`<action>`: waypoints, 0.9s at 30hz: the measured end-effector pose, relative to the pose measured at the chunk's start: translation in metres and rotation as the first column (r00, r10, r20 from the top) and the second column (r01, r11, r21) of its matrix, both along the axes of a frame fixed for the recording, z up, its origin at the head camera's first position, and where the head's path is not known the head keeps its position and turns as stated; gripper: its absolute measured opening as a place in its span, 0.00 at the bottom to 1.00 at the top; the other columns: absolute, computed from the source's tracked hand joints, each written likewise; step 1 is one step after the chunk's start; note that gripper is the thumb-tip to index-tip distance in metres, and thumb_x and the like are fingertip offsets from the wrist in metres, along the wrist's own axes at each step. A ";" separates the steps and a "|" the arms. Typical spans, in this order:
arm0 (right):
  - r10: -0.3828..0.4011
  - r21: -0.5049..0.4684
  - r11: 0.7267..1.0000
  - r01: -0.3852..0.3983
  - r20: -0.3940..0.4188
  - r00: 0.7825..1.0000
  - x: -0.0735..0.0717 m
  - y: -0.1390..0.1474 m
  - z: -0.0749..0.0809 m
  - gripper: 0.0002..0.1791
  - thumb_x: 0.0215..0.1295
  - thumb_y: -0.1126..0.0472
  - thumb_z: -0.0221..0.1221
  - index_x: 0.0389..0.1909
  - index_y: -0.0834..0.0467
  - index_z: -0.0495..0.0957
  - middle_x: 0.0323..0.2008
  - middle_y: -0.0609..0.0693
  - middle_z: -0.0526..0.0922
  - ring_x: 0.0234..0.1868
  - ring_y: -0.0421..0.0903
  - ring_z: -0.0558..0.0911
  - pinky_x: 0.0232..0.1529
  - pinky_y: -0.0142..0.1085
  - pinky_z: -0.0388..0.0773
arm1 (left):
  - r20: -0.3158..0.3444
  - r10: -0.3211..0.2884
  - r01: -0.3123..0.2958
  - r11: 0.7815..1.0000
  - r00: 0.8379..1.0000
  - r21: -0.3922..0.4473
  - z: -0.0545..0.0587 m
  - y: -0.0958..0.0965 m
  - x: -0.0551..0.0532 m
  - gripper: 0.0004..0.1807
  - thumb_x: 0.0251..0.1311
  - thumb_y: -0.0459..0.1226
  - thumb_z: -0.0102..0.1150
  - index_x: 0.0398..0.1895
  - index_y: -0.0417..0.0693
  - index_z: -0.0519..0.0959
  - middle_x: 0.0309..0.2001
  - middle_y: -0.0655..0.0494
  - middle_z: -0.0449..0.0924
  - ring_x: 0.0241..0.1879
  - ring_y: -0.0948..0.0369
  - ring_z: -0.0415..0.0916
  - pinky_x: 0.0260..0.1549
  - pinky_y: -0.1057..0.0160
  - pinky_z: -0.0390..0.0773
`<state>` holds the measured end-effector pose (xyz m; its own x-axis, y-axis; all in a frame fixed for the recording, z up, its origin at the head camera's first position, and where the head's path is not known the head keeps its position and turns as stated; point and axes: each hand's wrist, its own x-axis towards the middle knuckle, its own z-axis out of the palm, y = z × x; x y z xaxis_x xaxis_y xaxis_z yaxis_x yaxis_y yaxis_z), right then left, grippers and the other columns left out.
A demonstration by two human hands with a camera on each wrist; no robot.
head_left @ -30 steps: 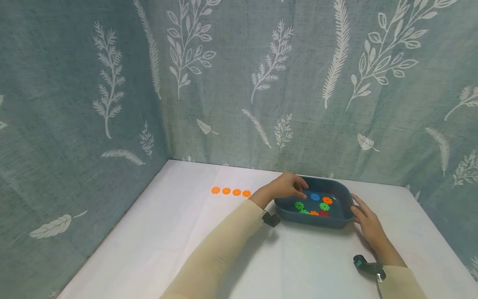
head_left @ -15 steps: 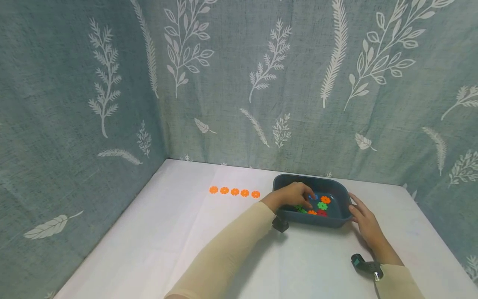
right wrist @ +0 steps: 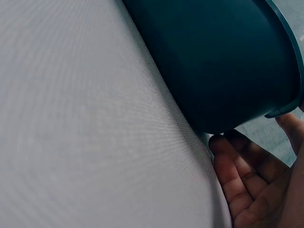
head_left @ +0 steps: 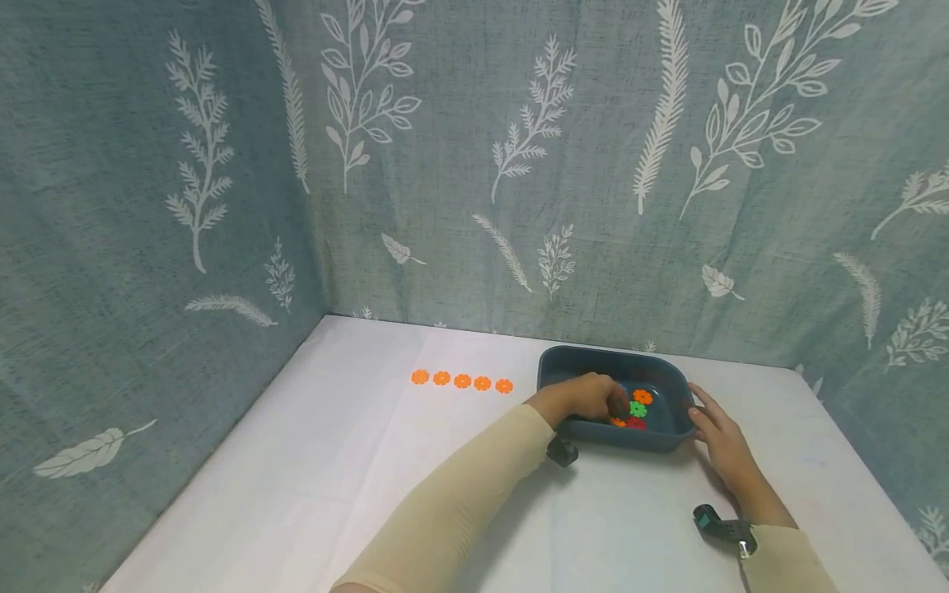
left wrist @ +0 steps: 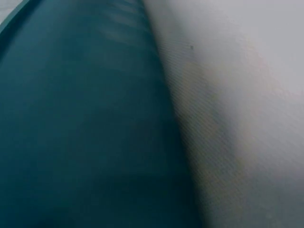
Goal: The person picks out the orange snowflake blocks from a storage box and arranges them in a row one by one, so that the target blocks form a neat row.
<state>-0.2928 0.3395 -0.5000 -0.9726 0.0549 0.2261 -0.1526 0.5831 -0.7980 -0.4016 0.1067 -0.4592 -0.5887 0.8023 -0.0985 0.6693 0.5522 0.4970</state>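
A dark blue-green plastic tray (head_left: 663, 441) stands toward the back right of the table. Inside it lie flat flower-shaped plastic pieces: an orange flower piece (head_left: 642, 397), a green flower piece (head_left: 638, 409) and a red flower piece (head_left: 635, 423). My left hand (head_left: 593, 397) reaches down into the tray with bent fingers; I cannot tell whether a piece is between its fingertips. It covers the tray's left part and the pieces there. At the right end, my right hand (head_left: 722, 441) grips the tray, thumb at the rim and fingers (right wrist: 232, 175) against the outer wall.
Left of the tray, several orange flower pieces (head_left: 463, 381) lie in a row on the white-covered table (head_left: 282, 502). A patterned green curtain (head_left: 445, 181) hangs behind and along both sides. The left wrist view shows only the tray's outer wall (left wrist: 95, 118) and the table cloth.
An orange piece hidden by my left arm now shows at the row's right end. My left hand has moved right and down into the tray, its fingers closing in. The right hand stays put.
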 end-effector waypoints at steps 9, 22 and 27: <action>-0.011 -0.006 1.000 0.011 0.020 1.000 0.000 0.000 0.001 0.35 0.77 0.41 0.37 0.77 0.55 0.49 0.69 0.69 0.59 0.65 0.69 0.63 0.46 0.34 0.76 | -0.064 0.024 -0.026 0.999 0.998 -0.033 0.001 0.000 0.002 0.15 0.55 0.31 0.67 0.43 0.58 0.87 0.41 0.68 0.82 0.42 0.72 0.75 0.44 0.73 0.72; -0.014 0.002 1.000 0.013 0.018 1.000 -0.001 -0.001 0.000 0.35 0.77 0.41 0.38 0.77 0.56 0.49 0.70 0.68 0.58 0.66 0.69 0.63 0.47 0.41 0.75 | -0.102 0.102 -0.104 0.994 0.990 -0.015 0.000 -0.001 0.000 0.13 0.53 0.37 0.72 0.41 0.60 0.83 0.39 0.66 0.79 0.36 0.67 0.73 0.38 0.70 0.73; -0.011 -0.002 1.000 0.011 0.016 1.000 0.000 0.000 -0.001 0.35 0.77 0.41 0.38 0.77 0.55 0.49 0.70 0.68 0.59 0.65 0.69 0.63 0.47 0.39 0.74 | -0.130 0.078 -0.077 0.997 0.988 0.015 0.004 -0.003 0.000 0.14 0.51 0.40 0.74 0.41 0.60 0.85 0.41 0.67 0.80 0.37 0.68 0.73 0.40 0.72 0.71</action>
